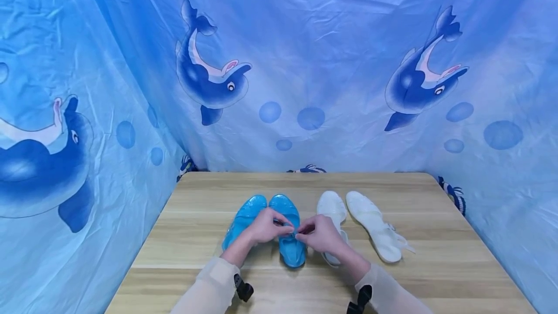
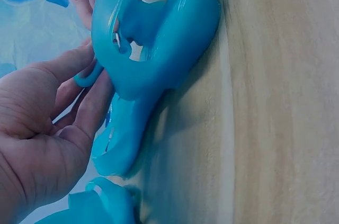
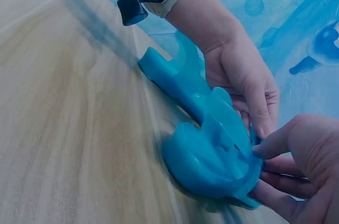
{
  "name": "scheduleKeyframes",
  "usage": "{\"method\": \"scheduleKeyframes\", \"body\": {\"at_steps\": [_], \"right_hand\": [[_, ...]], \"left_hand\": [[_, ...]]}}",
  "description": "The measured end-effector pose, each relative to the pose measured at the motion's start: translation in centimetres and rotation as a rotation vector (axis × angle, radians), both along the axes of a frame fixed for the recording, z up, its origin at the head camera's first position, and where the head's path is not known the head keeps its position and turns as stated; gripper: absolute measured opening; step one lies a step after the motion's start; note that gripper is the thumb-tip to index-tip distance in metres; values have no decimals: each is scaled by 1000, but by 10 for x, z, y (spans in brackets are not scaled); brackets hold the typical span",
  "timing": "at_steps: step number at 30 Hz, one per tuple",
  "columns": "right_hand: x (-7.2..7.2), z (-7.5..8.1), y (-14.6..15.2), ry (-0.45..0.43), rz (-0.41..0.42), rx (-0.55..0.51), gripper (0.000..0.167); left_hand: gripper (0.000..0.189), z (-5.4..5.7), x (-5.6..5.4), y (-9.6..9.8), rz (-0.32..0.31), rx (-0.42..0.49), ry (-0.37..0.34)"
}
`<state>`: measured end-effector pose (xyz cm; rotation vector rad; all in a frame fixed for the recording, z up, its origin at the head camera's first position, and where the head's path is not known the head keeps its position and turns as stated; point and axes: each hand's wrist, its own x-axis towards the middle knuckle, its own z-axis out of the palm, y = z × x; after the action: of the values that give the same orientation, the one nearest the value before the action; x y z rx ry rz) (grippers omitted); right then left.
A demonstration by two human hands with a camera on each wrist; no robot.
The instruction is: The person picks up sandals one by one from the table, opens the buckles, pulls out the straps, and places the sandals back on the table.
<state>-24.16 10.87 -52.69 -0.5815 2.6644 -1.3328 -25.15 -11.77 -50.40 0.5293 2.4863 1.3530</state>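
The blue sandals [image 2: 148, 77] look like glossy plastic, the tabletop [image 1: 292, 292] like smooth wood.

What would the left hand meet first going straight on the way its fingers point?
Probably the right hand, facing it across the blue sandal; how their depths line up is unclear.

The head view is bright and even, with faint sheen on the curtain [image 1: 322, 33] and washed-out white sandals [image 1: 368, 217]. Both wrist views look dimmer, bluish and slightly soft; the blue sandal [image 2: 196, 28] carries glossy highlights, and blurred shadows darken the table [image 3: 79, 118].
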Motion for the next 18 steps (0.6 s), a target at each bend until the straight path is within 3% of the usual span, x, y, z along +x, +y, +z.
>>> {"method": "scheduleKeyframes", "body": {"at_steps": [4, 7, 12, 18], "right_hand": [[2, -3, -3, 58, -23, -50, 2], [0, -4, -3, 121, 9, -45, 6], [-2, -1, 3, 124, 81, 17, 8], [-1, 0, 1, 118, 66, 38, 10]], "left_hand": [[9, 2, 3, 5, -28, -68, 101], [4, 8, 3, 13, -78, -186, 207], [11, 20, 6, 28, -154, -389, 310], [8, 31, 9, 38, -243, -709, 594]]}}
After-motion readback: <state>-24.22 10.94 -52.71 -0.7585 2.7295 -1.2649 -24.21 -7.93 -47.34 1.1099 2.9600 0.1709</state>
